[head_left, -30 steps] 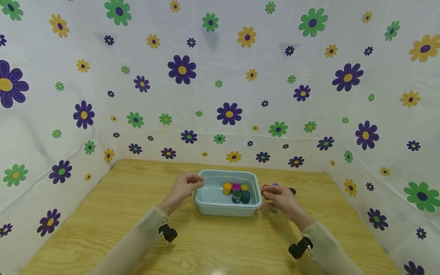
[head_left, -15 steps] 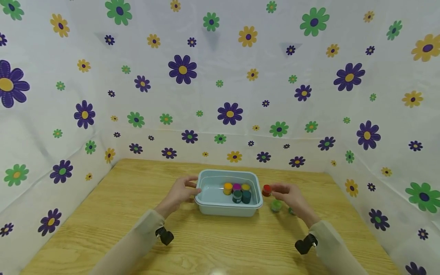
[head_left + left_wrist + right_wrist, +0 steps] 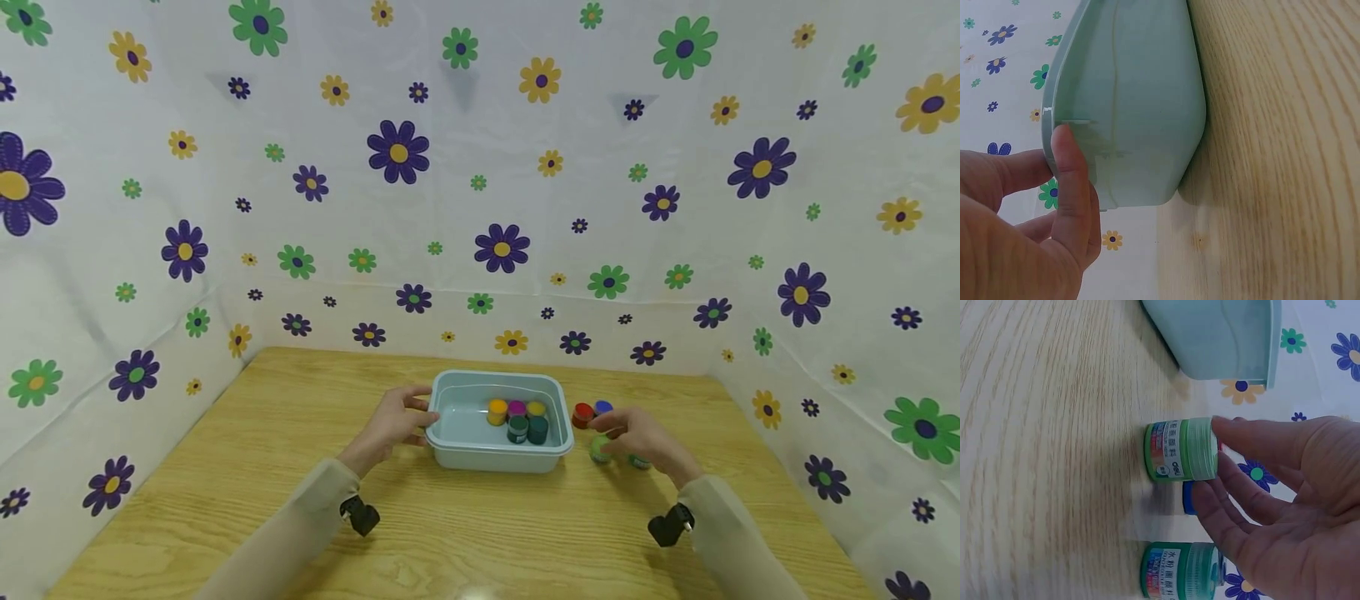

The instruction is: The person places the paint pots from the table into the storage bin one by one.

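Observation:
A light blue plastic basin point(image 3: 491, 458) stands at the table's middle, holding several small paint jars, one with an orange lid point(image 3: 497, 407). My left hand point(image 3: 390, 421) pinches its left rim, as the left wrist view point(image 3: 1069, 181) of the hand shows. To the right, my right hand point(image 3: 641, 437) is over a light green paint jar point(image 3: 1175, 450) standing on the table. Thumb and fingers lie spread around its lid, fingertips right at the edges. A darker green jar point(image 3: 1172, 572) stands beside it, partly under the hand in the head view.
A red paint jar point(image 3: 582, 415) stands close to the basin's right wall, with a blue-lidded jar point(image 3: 603, 407) next to it. The wooden table point(image 3: 450, 533) meets white flower-print sheeting point(image 3: 480, 325) at the back and both sides.
My right hand has left the red jar beside the basin and shifted toward the light green jar. My left hand has come down onto the basin's left rim.

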